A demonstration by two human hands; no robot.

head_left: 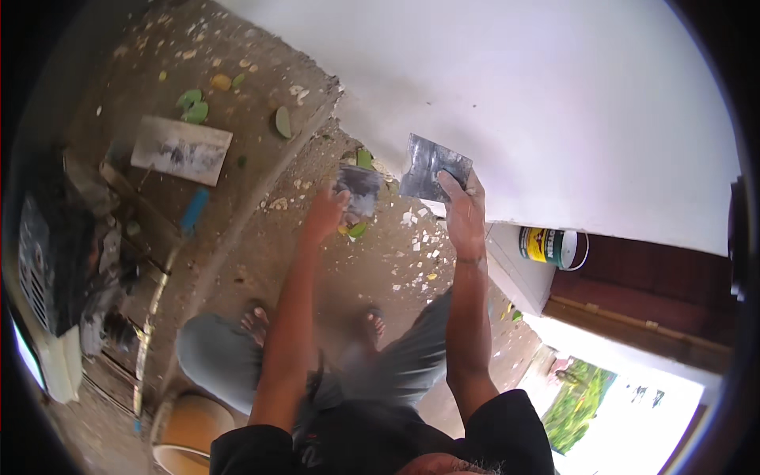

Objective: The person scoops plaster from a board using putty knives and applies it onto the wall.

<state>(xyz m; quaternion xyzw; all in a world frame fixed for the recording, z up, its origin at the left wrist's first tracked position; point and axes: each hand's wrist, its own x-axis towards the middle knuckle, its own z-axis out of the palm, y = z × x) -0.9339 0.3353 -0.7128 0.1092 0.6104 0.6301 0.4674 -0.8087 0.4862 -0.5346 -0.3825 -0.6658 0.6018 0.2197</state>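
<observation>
My right hand [465, 207] grips a flat, dark grey metal scraper blade [431, 165], thumb on its face, held up close to the white wall [554, 103]. In my left hand [326, 212] is a second, smaller-looking scraper blade [359, 190], smeared with whitish material and a little blurred. The two blades are apart, the left one slightly lower. Fingers of both hands are closed around the blade edges.
White chips [419, 253] and leaves litter the ground. To the left lie a stained board [182, 149] and a pole with a blue part [195, 209]. A paint bucket [548, 247] stands on a ledge at right; an orange-brown container [194, 423] is at lower left.
</observation>
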